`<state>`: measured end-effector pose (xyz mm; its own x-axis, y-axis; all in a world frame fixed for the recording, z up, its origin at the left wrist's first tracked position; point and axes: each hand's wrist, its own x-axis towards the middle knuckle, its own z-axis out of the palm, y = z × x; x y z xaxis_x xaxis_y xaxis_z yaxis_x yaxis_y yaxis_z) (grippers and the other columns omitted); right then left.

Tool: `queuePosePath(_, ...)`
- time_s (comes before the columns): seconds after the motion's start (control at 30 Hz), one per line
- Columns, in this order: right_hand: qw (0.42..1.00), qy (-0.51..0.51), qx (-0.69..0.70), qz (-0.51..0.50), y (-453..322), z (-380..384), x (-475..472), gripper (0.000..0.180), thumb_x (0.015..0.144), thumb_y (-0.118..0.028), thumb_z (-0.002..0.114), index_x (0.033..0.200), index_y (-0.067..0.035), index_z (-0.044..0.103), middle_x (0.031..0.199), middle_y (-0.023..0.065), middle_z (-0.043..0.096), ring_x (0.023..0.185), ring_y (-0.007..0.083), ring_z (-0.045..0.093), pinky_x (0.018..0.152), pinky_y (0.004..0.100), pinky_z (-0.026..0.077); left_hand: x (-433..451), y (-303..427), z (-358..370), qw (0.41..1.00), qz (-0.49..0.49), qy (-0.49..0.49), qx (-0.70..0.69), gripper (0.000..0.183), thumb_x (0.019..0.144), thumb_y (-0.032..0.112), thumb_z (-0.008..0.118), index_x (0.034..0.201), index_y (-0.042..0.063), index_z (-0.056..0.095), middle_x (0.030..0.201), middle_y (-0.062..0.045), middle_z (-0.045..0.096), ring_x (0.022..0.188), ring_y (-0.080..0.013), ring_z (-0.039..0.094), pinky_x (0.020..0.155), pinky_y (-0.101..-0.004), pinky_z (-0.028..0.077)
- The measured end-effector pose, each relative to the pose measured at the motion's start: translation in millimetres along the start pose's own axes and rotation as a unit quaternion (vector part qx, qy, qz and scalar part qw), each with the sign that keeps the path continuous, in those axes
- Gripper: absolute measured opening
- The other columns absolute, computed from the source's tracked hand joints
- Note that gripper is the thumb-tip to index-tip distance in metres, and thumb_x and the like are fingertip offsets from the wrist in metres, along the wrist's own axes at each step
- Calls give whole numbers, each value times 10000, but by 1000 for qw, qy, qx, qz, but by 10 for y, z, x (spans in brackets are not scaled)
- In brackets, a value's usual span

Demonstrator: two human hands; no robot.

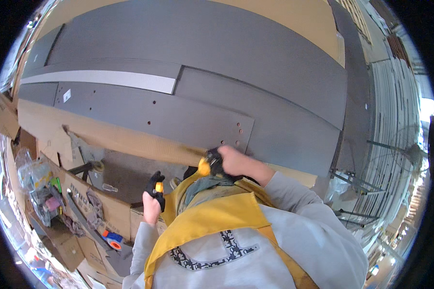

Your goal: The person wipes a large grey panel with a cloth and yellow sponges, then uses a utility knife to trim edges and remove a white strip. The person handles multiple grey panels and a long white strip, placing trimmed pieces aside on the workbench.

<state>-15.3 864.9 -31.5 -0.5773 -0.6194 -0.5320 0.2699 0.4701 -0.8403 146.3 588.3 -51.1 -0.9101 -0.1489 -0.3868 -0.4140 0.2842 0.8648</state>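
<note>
Before me lies a long grey panel (188, 112) with drilled holes and a small white label at its left end. My right hand (217, 162), in black with a yellow patch, is at the panel's near edge, close to its right-end holes. Blur hides its fingers, and I cannot tell whether it holds anything. Lower left, apart from the panel, is my left hand (156, 191), also black and yellow; its grip is unclear. A light strip (112, 77) lies along the panel's far edge. Wider grey boards (202, 36) lie beyond.
Brown cardboard (123, 139) lies under the panels. On the left stand cardboard boxes, a clear plastic bag (34, 173) and an orange-and-blue tape dispenser (112, 240). Upright stacked boards (394, 137) fill the right side, with metal rack bars (361, 184) nearby.
</note>
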Motion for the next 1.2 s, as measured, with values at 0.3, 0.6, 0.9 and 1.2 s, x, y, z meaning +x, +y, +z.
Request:
queuePosePath(0.3,994,-104,-3,-26,745,193,31,256,760,-123,580,970,23,579,834,172,625,810,222,577,734,348,438,-548,151,616,967,-143,164,-135,112,809,-5,468,898,-34,530,843,-134,588,762,-208,549,703,-340,425)
queuePosePath(0.6,994,-96,-47,-28,-382,613,278,139,779,-67,545,886,-6,609,717,38,596,602,116,551,534,258,438,-1306,-63,849,918,-26,349,-186,185,847,118,516,997,30,581,773,-18,565,728,-120,471,665,-292,418)
queuePosePath(0.9,925,-279,-228,-121,-181,1873,937,66,747,-51,584,773,9,575,642,40,560,531,96,466,482,245,362,-2173,-646,1561,709,-217,558,-373,168,818,74,499,958,69,591,664,-4,528,597,-80,445,511,-259,360)
queuePosePath(1.2,859,-469,-177,106,291,4040,552,290,803,-33,489,1086,24,512,926,120,603,767,216,606,596,311,490,-2659,-1159,2093,533,-143,710,-437,402,794,-54,430,1187,16,471,1073,-89,560,1000,-168,501,897,-290,377)
